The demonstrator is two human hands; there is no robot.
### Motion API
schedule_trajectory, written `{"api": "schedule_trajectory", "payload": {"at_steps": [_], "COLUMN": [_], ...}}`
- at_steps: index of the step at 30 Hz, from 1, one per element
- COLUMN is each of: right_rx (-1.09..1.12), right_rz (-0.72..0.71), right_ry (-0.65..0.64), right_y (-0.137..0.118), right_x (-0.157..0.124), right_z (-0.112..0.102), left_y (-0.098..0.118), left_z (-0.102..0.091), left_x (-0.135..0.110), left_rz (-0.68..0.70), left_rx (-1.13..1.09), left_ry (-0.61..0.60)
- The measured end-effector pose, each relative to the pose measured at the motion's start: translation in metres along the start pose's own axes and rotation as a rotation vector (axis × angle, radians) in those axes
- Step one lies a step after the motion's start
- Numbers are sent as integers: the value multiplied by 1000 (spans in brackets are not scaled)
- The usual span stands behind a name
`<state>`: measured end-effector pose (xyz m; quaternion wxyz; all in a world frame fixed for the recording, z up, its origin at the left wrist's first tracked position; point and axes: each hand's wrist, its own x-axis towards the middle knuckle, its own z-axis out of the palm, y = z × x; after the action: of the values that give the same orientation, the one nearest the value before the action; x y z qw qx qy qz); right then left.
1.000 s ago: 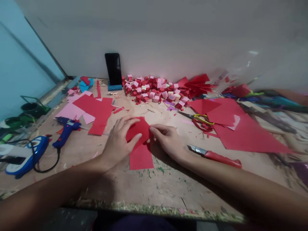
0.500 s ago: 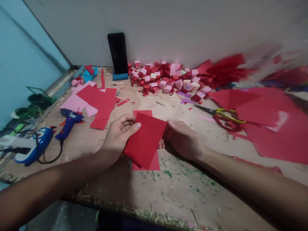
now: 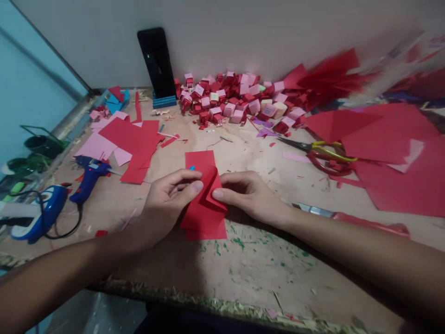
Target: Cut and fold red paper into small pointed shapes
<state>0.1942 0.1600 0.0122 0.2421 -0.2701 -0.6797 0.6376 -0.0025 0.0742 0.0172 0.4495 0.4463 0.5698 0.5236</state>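
Observation:
A sheet of red paper is held between my hands above the middle of the table. My left hand pinches its left edge, thumb on top. With thumb and fingers, my right hand grips the right side, which is bent up and curled over toward the left. Another red paper piece lies flat beneath, showing past the held sheet at top and bottom. A small blue bit shows by my left fingertips. Near my right forearm lies a box cutter with a red handle, partly covered by the arm.
Scissors lie right of centre beside large red sheets. A blue glue gun and a blue-white tool with a cord sit left. Small paper boxes are heaped at the back, next to a phone in a stand.
The red sheet, flat before, is now bent on its right side. My right hand has turned and gripped that side between thumb and fingers. The view has shifted slightly, and the cutter shows more.

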Motion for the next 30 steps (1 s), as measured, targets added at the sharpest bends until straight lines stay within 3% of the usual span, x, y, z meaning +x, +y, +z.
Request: {"api": "schedule_trajectory", "payload": {"at_steps": [7, 14, 24, 30], "right_rx": [-24, 79, 50, 114], "right_rz": [13, -10, -14, -3], "right_ry": [102, 70, 174, 102], "right_y": [3, 0, 1, 0], "right_x": [2, 0, -2, -1], "right_z": [3, 2, 5, 4], "left_y": [-6, -14, -7, -9], "left_z": [0, -2, 0, -5], "left_x": [1, -1, -4, -4], "left_rz": [-18, 2, -22, 113], "left_rx": [11, 64, 178, 360], "left_ry": [-71, -112, -195, -297]}}
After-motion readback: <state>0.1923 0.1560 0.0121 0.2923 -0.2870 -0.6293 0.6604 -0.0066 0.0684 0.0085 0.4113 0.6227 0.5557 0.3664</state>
